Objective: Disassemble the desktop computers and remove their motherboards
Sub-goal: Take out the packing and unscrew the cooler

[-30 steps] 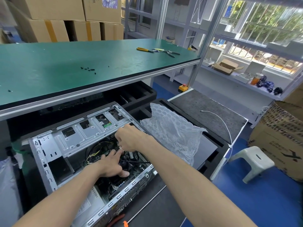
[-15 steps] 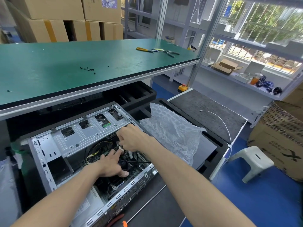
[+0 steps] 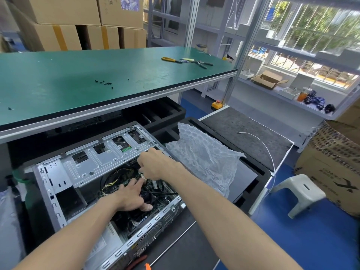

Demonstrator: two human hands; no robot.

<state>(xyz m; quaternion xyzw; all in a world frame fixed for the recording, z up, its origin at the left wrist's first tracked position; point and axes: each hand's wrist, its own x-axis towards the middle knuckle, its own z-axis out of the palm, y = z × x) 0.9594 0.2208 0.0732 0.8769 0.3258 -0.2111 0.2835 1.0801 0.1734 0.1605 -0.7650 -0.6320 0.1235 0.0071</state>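
Computer case point(image 3: 81, 168): lies open on its side on a low surface under the green workbench point(image 3: 78, 80), its inside facing up.
Motherboard point(image 3: 155, 203): in the bottom of the case, mostly hidden by cables and both hands.
Left hand point(image 3: 132, 195): flat and spread, fingers straight, pressing down on dark parts inside the case; holds nothing.
Right hand point(image 3: 153, 164): fingers curled, pinching a small connector point(image 3: 141, 173) just above the left fingertips; what the connector joins is unclear.
Bubble wrap point(image 3: 202, 158): crumpled just beside the case, to the right.
Screws point(image 3: 104, 82): loose on the workbench.
Pliers point(image 3: 171, 59): at the workbench's far end.
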